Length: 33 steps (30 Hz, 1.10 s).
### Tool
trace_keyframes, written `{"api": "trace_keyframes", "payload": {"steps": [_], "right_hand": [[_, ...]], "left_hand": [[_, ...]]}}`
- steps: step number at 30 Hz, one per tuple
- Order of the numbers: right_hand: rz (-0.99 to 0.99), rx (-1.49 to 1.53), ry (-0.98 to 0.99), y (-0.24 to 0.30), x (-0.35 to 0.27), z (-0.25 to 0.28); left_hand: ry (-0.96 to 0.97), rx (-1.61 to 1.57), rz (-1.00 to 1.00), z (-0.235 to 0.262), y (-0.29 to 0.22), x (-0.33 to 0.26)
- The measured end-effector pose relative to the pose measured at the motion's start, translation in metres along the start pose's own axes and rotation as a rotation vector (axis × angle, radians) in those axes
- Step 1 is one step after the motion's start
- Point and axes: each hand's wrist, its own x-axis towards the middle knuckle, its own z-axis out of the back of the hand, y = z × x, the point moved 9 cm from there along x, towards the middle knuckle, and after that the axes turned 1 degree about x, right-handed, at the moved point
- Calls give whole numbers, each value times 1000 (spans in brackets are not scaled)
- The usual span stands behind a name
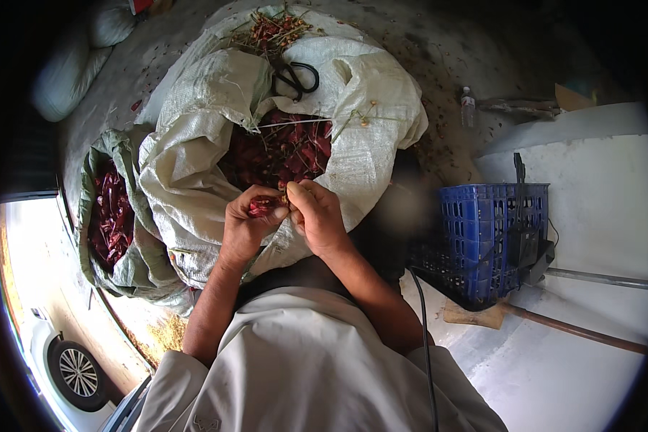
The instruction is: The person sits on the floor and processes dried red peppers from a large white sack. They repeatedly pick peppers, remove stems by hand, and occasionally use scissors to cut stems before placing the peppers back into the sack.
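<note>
My left hand grips a dried red chili by its body, over the near rim of a big white woven sack. My right hand pinches the stem end of the same chili, fingertips touching the left hand's. The sack is open and full of dried red chilies. Black scissors lie on the sack's folded far edge, beside a heap of stems and scraps.
A second, greenish sack holding red chilies sits to the left. A blue plastic crate stands on the right with a wooden handled tool under it. A small bottle lies on the littered ground. A car wheel shows lower left.
</note>
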Motion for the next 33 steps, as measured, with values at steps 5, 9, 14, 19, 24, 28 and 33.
{"api": "trace_keyframes", "payload": {"steps": [5, 9, 14, 19, 24, 28, 33], "right_hand": [[-7, 286, 61, 3, -4, -14], [-2, 307, 33, 5, -5, -3], [418, 362, -227, 136, -2, 79], [567, -670, -727, 167, -26, 153], [683, -1685, -823, 159, -34, 117], [999, -1639, -570, 159, -20, 45], [1015, -1402, -182, 153, 73, -32]], "left_hand": [[-27, -335, -37, 2, 6, -2], [-4, -314, -123, 3, -13, -3], [-408, -153, -94, 116, -24, -45], [-826, 444, -148, 302, -65, -84], [-880, 1486, -376, 211, -143, -54], [-363, 1275, -651, 69, -121, 10], [71, 1644, -794, -19, -93, 88]]}}
